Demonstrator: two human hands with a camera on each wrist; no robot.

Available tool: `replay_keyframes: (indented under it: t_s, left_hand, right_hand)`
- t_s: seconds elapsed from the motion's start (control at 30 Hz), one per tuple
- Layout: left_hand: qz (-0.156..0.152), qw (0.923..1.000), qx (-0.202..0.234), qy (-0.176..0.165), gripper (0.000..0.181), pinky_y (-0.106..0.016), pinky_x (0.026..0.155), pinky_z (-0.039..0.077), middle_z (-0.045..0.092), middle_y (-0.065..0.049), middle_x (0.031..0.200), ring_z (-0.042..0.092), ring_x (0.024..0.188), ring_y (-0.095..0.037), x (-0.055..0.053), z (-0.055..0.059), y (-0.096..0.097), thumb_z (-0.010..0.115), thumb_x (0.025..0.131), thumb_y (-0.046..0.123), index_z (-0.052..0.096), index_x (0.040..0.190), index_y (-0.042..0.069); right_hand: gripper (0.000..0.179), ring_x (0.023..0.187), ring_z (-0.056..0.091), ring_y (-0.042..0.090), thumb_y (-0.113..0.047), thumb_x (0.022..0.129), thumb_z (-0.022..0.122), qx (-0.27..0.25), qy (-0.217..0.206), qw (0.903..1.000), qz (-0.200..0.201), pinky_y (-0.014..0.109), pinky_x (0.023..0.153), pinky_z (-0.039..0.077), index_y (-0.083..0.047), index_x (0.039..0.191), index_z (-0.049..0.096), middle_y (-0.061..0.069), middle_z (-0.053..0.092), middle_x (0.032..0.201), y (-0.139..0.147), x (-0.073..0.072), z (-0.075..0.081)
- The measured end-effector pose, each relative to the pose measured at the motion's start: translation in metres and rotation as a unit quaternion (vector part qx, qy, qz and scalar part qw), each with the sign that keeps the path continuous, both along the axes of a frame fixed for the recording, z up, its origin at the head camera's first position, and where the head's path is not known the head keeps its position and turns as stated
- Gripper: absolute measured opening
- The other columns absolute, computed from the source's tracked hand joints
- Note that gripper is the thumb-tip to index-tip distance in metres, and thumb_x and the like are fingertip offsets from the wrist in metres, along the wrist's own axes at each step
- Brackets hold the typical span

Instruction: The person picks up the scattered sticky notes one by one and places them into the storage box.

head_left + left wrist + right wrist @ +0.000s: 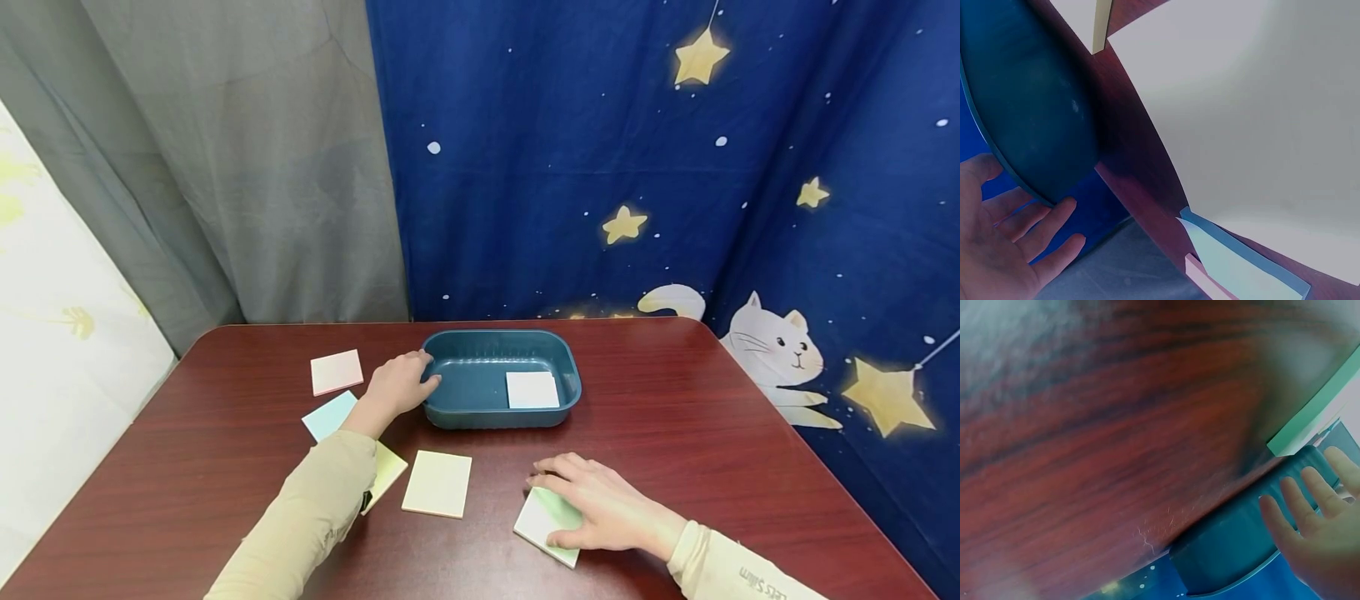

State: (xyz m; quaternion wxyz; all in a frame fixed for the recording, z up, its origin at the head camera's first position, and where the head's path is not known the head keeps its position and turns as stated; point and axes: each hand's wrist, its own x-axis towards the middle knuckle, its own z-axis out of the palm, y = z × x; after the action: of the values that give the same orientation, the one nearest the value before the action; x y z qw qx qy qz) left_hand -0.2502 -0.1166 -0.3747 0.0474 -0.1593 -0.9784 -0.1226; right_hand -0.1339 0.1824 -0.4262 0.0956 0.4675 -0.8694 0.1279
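My left hand (pixel 397 385) is at the left end of a dark teal plastic bin (pixel 465 419), gripping its rim with the thumb over the inner side. In the left wrist view the fingers lie along the outside of the bin (pixel 1029 119). A white sticky note pad (pixel 532 390) lies inside, toward the right. My right hand (pixel 603 504) hovers over a pale green sticky note pad (pixel 536 525), fingers spread over its far side and thumb by its near edge. The right wrist view shows the fingers extended near the pad's green edge (pixel 1310 419); contact is unclear.
On the dark red wooden table (pixel 660 400) lie a pinkish-white pad (pixel 337 372), a light blue pad (pixel 330 414), a yellow pad (pixel 386 475) partly behind the left sleeve, and another yellow pad (pixel 437 484). Grey and blue curtains (pixel 525 208) hang behind the far edge.
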Motion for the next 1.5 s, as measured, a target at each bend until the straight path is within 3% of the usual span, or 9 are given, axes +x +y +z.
replay_keyframes:
  t_s: [0.47,0.8,1.2,1.5]
  left_hand:
    - [0.0,1.0,0.002,-0.001,0.047,-0.046,0.08,0.043,0.048,-0.018,0.123,0.051,0.105,-0.031,-0.001,-0.002,0.0,0.057,0.085,0.03,0.052,0.121,0.0]
    - [-0.002,1.0,0.001,0.004,0.047,-0.046,0.08,0.043,0.048,-0.018,0.123,0.051,0.105,-0.031,-0.002,-0.002,0.0,0.057,0.085,0.03,0.052,0.12,0.0]
    - [-0.001,1.0,0.006,-0.002,0.047,-0.046,0.081,0.043,0.048,-0.018,0.124,0.05,0.106,-0.031,-0.002,-0.002,0.0,0.057,0.085,0.03,0.052,0.121,0.0]
    - [0.0,1.0,0.005,-0.003,0.047,-0.046,0.081,0.043,0.048,-0.018,0.123,0.05,0.106,-0.031,-0.002,-0.002,0.0,0.057,0.085,0.029,0.051,0.121,0.0]
  right_hand:
    - [0.063,0.104,0.043,0.012,-0.056,0.069,0.063,0.009,0.0,0.9998,-0.016,0.03,0.069,0.042,-0.019,0.12,0.053,-0.001,0.047,0.12,-0.002,0.006,-0.006]
    - [0.075,0.106,0.042,0.013,-0.067,0.066,0.057,0.04,-0.016,0.9972,-0.061,0.034,0.071,0.042,-0.019,0.123,0.051,0.002,0.045,0.125,-0.004,0.015,-0.006]
    - [0.079,0.109,0.042,0.016,-0.069,0.065,0.056,0.057,-0.014,0.9948,-0.083,0.038,0.072,0.041,-0.017,0.125,0.048,0.005,0.043,0.128,-0.005,0.018,-0.008]
    - [0.08,0.105,0.042,0.012,-0.065,0.065,0.059,0.048,0.003,0.9946,-0.091,0.033,0.069,0.042,-0.013,0.124,0.049,-0.002,0.048,0.12,-0.004,0.017,-0.008]
